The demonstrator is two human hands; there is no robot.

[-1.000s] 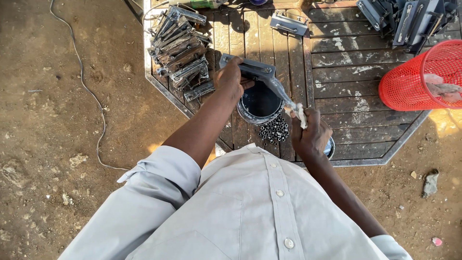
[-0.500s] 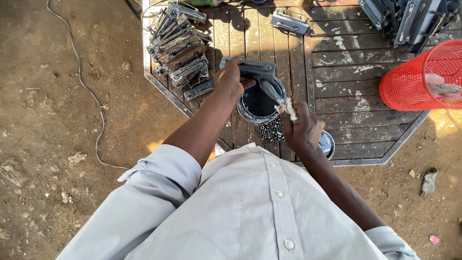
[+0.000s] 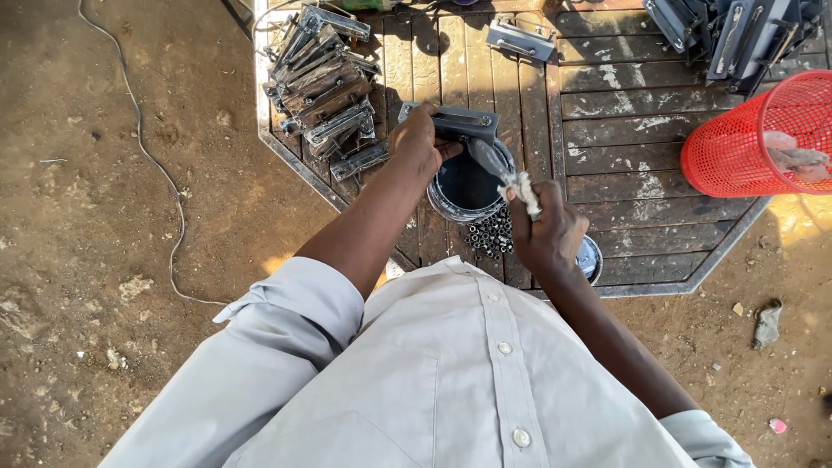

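The left hand [image 3: 418, 143] has its grip clenched on a grey metal bracket [image 3: 458, 122] above the paint tin [image 3: 468, 186]. The right hand [image 3: 548, 236], at 4 o'clock from the bracket, grasps a rag-wrapped brush [image 3: 507, 176] over the tin on the wooden bench [image 3: 624, 121].

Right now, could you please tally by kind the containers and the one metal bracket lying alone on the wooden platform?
Dark paint can: 1
Red mesh basket: 1
Lone metal bracket: 1
Total: 3
The stacked brackets at the left overlap too much to count.
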